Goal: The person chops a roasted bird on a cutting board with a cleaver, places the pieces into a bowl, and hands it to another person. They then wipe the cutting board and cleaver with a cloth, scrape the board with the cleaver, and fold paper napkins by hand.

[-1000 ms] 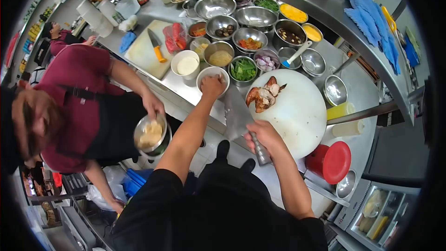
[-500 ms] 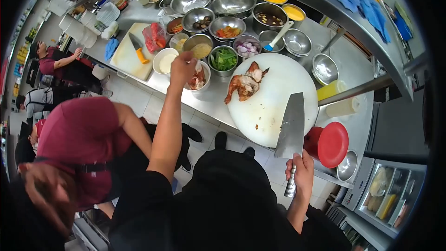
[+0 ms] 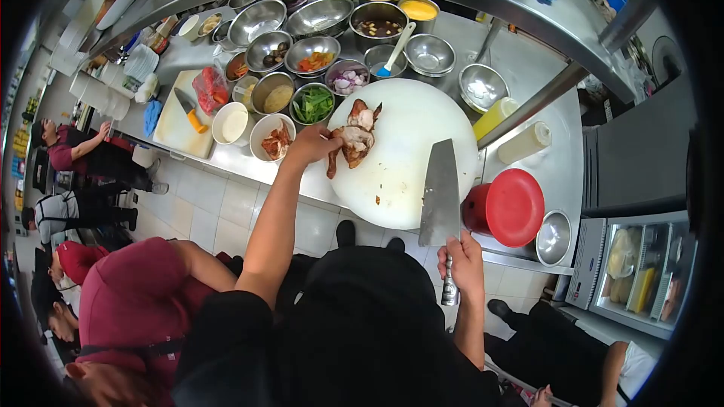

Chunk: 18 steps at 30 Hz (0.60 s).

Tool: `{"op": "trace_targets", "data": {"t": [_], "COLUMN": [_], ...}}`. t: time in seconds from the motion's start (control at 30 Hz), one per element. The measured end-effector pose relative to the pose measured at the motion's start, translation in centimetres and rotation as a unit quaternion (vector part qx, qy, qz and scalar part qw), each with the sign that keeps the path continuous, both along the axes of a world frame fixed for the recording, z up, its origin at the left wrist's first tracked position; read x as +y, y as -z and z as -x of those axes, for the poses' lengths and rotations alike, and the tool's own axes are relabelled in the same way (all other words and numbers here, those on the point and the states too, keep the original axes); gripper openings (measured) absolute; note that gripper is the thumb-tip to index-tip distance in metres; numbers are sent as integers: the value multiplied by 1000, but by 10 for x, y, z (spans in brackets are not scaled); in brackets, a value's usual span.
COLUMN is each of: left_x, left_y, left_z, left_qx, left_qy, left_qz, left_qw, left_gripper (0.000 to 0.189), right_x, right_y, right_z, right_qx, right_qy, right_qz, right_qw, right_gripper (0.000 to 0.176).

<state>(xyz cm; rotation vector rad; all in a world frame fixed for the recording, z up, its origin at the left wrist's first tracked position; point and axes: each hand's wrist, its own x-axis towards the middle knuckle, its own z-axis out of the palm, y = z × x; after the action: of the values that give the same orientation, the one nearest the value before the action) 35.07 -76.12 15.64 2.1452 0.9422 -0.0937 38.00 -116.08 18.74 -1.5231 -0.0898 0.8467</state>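
Observation:
On the left part of the round white cutting board (image 3: pixel 422 120) lies a piece of roast chicken (image 3: pixel 354 139), browned, with pale meat exposed. My left hand (image 3: pixel 311 145) reaches over the board's left edge, its fingers closed on the chicken's leg end; the fingertips are partly hidden. In my right hand (image 3: pixel 461 256) is a cleaver (image 3: pixel 441 196), gripped by its metal handle, the broad blade pointing away from me over the board's front right edge. Just left of my left hand stands a white bowl (image 3: pixel 256 134) holding chicken pieces (image 3: pixel 276 142).
Behind the board are several metal bowls of ingredients, including green leaves (image 3: pixel 313 104) and chopped onion (image 3: pixel 348 79). A red plate (image 3: pixel 515 209) and squeeze bottle (image 3: pixel 526 142) stand right. A knife (image 3: pixel 188 109) lies on another board at left. A co-worker in maroon (image 3: pixel 136 294) is close on my left.
My left hand has come down from above the bowls, moving right onto the chicken. The cleaver stays in my right hand. The view has shifted, and another person shows at lower right.

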Motion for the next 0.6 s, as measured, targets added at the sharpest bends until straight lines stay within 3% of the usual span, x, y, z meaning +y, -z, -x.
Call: {"op": "trace_targets", "data": {"t": [0.1, 0.17, 0.2, 0.23, 0.33, 0.43, 0.5, 0.6], "left_x": [-20, -49, -62, -70, -84, -97, -105, -111], "left_y": [14, -17, -30, -23, -17, -11, -5, 0], "left_z": [2, -2, -5, -4, -6, -7, -8, -6], "left_qx": [-49, -26, -7, -54, -98, -187, -277, -324], "left_qy": [15, -4, -30, 10, 10, 76, 187, 276], "left_qz": [2, 27, 103, -32, -51, -111, -176, -176], "left_qw": [999, 999, 994, 998, 994, 973, 926, 887], "left_gripper": [50, 49, 49, 46, 40, 34, 33, 29], "right_x": [4, 7, 7, 7, 10, 12, 13, 13], "right_y": [0, 2, 4, 6, 2, 0, 1, 8], "right_z": [-1, -4, -6, -8, -14, -17, -18, -19], "right_qx": [-2, 1, -5, -10, -11, -6, -16, -33], "right_qy": [-18, -29, -25, -21, -27, -19, 2, 7], "right_qz": [1, 6, 1, -4, 3, 7, 16, 18], "right_qw": [1000, 1000, 1000, 1000, 1000, 1000, 1000, 999], "right_gripper": [16, 16, 15, 14, 15, 15, 15, 15]}}
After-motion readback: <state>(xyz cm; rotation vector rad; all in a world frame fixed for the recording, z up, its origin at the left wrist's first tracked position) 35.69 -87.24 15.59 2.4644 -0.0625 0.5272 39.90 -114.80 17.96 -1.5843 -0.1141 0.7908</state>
